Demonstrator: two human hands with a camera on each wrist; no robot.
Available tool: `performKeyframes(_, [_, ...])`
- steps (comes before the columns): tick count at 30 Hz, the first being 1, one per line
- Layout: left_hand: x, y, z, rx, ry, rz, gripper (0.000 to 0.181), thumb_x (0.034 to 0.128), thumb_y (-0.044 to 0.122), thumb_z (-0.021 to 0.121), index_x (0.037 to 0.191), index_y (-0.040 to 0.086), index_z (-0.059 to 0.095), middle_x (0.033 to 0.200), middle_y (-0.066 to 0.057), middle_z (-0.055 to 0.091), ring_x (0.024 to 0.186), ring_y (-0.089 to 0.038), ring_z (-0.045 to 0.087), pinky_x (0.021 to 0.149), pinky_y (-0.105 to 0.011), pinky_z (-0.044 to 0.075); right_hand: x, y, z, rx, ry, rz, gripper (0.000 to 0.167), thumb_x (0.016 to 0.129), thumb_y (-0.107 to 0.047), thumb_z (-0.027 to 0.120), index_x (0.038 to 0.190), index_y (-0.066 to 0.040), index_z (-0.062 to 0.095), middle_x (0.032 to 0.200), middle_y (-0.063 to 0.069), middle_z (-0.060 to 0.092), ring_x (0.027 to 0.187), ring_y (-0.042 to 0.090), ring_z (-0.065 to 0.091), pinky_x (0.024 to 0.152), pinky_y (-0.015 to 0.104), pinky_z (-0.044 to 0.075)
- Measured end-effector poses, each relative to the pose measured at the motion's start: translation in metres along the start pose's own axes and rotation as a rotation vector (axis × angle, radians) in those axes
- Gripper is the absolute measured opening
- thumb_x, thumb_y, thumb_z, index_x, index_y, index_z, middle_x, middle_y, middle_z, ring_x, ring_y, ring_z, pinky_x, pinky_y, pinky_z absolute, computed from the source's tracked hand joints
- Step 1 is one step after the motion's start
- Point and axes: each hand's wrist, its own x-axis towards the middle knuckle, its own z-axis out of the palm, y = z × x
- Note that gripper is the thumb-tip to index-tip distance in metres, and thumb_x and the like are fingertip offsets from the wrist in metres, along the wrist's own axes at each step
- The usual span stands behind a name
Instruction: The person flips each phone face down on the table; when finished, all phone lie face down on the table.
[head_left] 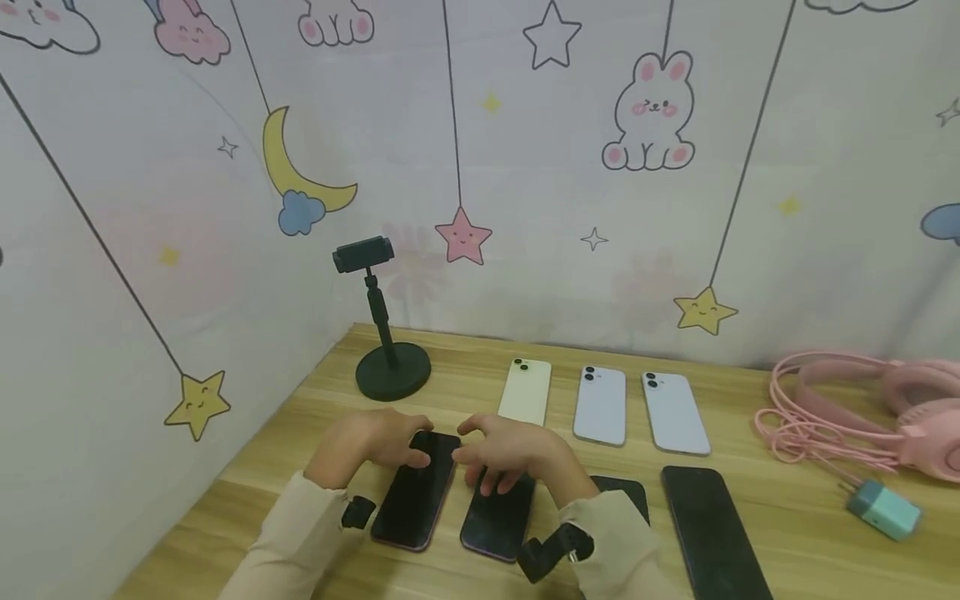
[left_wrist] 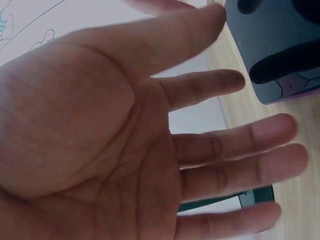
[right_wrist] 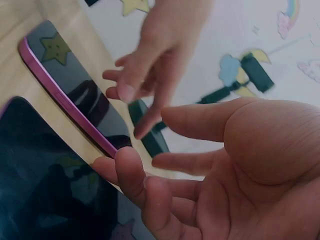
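Note:
A dark phone with a pink edge [head_left: 417,500] lies face up on the table, and my left hand [head_left: 386,437] is over its upper end. In the left wrist view the fingers of my left hand [left_wrist: 150,130] are spread and hold nothing. My right hand [head_left: 513,450] is above the upper part of a second dark phone [head_left: 497,521]. In the right wrist view my right hand [right_wrist: 220,170] has loosely bent fingers with nothing between them; the pink-edged phone [right_wrist: 70,110] lies beyond. Whether a fingertip touches either phone, I cannot tell.
Behind stand a black round-based stand [head_left: 393,371] and three light phones, one cream [head_left: 525,390], two pale [head_left: 600,406] [head_left: 675,412]. To the right lie a large dark phone [head_left: 712,529], pink headphones [head_left: 930,433] and a teal charger [head_left: 885,508]. My right sleeve partly covers another dark phone [head_left: 630,492].

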Motion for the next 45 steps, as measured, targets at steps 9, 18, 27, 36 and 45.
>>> performKeyframes(9, [-0.001, -0.006, 0.013, -0.062, -0.103, -0.141, 0.077, 0.0935, 0.037, 0.071, 0.153, 0.009, 0.032, 0.103, -0.012, 0.066, 0.075, -0.021, 0.068, 0.082, -0.047, 0.054, 0.01, 0.009, 0.019, 0.155, -0.055, 0.007, 0.052, 0.104, -0.02, 0.054, 0.15, -0.006, 0.035, 0.088, 0.016, 0.075, 0.056, 0.014, 0.064, 0.05, 0.024, 0.047])
performKeyframes(18, [0.009, -0.011, -0.001, -0.189, -0.15, -0.089, 0.079, 0.0978, 0.04, 0.065, 0.158, 0.015, 0.021, 0.081, -0.01, 0.068, 0.072, -0.02, 0.07, 0.069, -0.043, 0.057, 0.015, 0.001, 0.008, 0.225, -0.051, 0.064, 0.054, 0.105, -0.013, 0.048, 0.154, -0.007, 0.026, 0.091, 0.019, 0.074, 0.057, 0.014, 0.067, 0.048, 0.02, 0.047])
performKeyframes(27, [0.006, 0.001, 0.006, -0.102, -0.139, -0.051, 0.087, 0.093, 0.042, 0.071, 0.158, 0.012, 0.021, 0.089, -0.008, 0.066, 0.066, -0.019, 0.067, 0.086, -0.045, 0.05, 0.013, 0.002, 0.013, 0.301, -0.069, 0.066, 0.064, 0.104, -0.007, 0.047, 0.159, -0.013, 0.016, 0.095, 0.023, 0.073, 0.072, 0.024, 0.074, 0.052, 0.023, 0.051])
performKeyframes(36, [0.008, 0.016, 0.014, 0.003, -0.11, -0.052, 0.101, 0.0877, 0.047, 0.075, 0.16, 0.014, 0.013, 0.099, -0.011, 0.068, 0.076, -0.019, 0.063, 0.089, -0.049, 0.049, 0.014, 0.006, 0.014, 0.28, -0.017, 0.073, 0.072, 0.102, -0.003, 0.049, 0.161, -0.017, 0.01, 0.089, 0.018, 0.068, 0.058, 0.016, 0.067, 0.049, 0.023, 0.05])
performKeyframes(45, [0.007, 0.012, 0.007, -0.159, -0.098, 0.058, 0.093, 0.0914, 0.047, 0.07, 0.156, 0.007, 0.016, 0.093, -0.009, 0.062, 0.086, -0.021, 0.06, 0.085, -0.041, 0.048, 0.014, 0.0, 0.008, 0.27, 0.062, 0.022, 0.077, 0.098, 0.004, 0.048, 0.16, -0.018, 0.01, 0.078, 0.01, 0.062, 0.049, 0.013, 0.057, 0.046, 0.023, 0.046])
